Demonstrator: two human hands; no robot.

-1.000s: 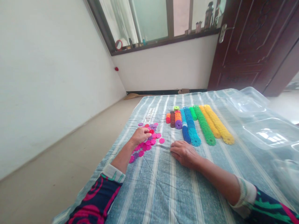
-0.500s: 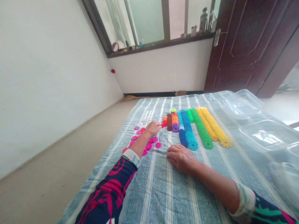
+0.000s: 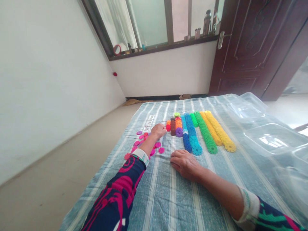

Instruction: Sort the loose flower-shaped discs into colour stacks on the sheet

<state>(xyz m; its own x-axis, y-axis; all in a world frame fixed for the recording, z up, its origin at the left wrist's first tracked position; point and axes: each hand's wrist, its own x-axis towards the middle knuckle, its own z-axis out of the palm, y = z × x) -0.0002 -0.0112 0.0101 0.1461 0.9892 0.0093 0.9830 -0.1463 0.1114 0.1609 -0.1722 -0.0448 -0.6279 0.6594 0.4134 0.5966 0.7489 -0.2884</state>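
Lining striped cloth (image 3: 156, 199) are ridged disc rows (image 3: 205, 133).

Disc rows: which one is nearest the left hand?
The short red-and-orange disc row, beside the left hand; the brown row and the others lie farther right.

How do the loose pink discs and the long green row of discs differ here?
The pink discs lie scattered, while the green row is lined up tightly. The pink discs lie mostly flat; those in the green row stand on edge, face to face. The left arm hides some pink discs, but not the green row. Both rest on the striped cloth.
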